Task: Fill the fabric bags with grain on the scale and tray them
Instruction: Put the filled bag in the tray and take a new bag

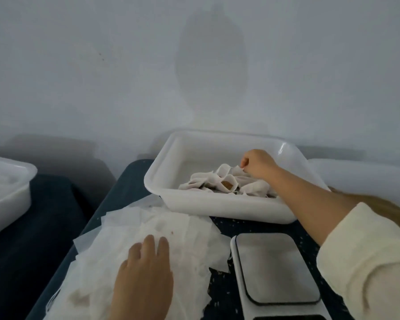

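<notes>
A white plastic tray (217, 204) stands at the back of the dark table, with several small white fabric bags (219, 181) heaped inside; one shows brown grain at its mouth. My right hand (258, 163) reaches into the tray and pinches the edge of a bag on top of the heap. My left hand (146, 269) lies flat, fingers straight, on a pile of empty white fabric pieces (178, 229) at the front left. The scale (275, 269), with a bare steel platform, sits at the front right.
Loose grains are scattered on the dark table (226, 287) around the scale. A second white tub (7, 192) stands at the far left and a white container's rim (360, 174) shows behind my right forearm. A pale wall rises close behind.
</notes>
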### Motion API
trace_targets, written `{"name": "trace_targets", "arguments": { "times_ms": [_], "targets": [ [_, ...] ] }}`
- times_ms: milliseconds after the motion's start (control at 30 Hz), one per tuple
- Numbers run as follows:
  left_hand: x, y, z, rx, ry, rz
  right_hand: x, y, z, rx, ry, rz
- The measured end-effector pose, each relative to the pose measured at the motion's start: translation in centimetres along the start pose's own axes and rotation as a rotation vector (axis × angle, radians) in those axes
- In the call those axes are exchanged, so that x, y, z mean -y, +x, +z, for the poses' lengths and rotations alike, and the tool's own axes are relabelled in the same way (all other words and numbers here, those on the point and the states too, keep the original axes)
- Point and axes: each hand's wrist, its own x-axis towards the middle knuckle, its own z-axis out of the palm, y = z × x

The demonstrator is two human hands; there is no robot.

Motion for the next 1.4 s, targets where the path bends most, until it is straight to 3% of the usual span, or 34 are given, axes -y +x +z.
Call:
{"name": "trace_targets", "arguments": {
  "times_ms": [167, 400, 500, 600, 700, 900, 1000, 1100, 1300, 1400],
  "targets": [
    [0.0, -0.9, 0.3, 0.079, 0.036, -0.009, 0.2, -1.3, -1.2, 0.084, 0.107, -0.006],
    [1.5, 0.0, -0.6, 0.138, 0.074, -0.05, 4.7, -9.7, -4.0, -0.114, 0.679, -0.128],
    [2.1, -0.5, -2.2, -0.078, -0.07, -0.091, 7.0, -14.7, -3.2, -0.028, 0.816, -0.232],
    [2.6, -1.0, -3.5, -0.339, -0.374, -0.067, 8.3, -18.6, -1.6, 0.125, 0.849, -0.312],
    [2.5, -0.9, -4.8, -0.438, -0.588, -0.052, 8.6, -20.8, -0.4, 0.219, 0.851, -0.32],
    [1.8, 0.4, -5.0, -0.321, -0.754, -0.101, 7.4, -22.3, 0.5, 0.264, 0.776, -0.257],
    [0.9, 0.5, -6.1, -0.346, -0.843, -0.019, 6.9, -22.4, -0.2, 0.219, 0.796, -0.267],
    [-0.4, 0.2, -7.5, -0.274, -1.003, 0.105, 6.8, -22.3, -1.2, 0.218, 0.88, -0.283],
    [-2.6, -1.1, -6.5, -0.164, -1.229, 0.183, 4.9, -23.9, -2.4, 0.595, 1.277, -0.118],
    [-3.3, -0.9, -5.1, -0.136, -1.155, 0.157, 3.3, -25.0, -2.3, 0.624, 1.36, -0.074]
  ]
}}
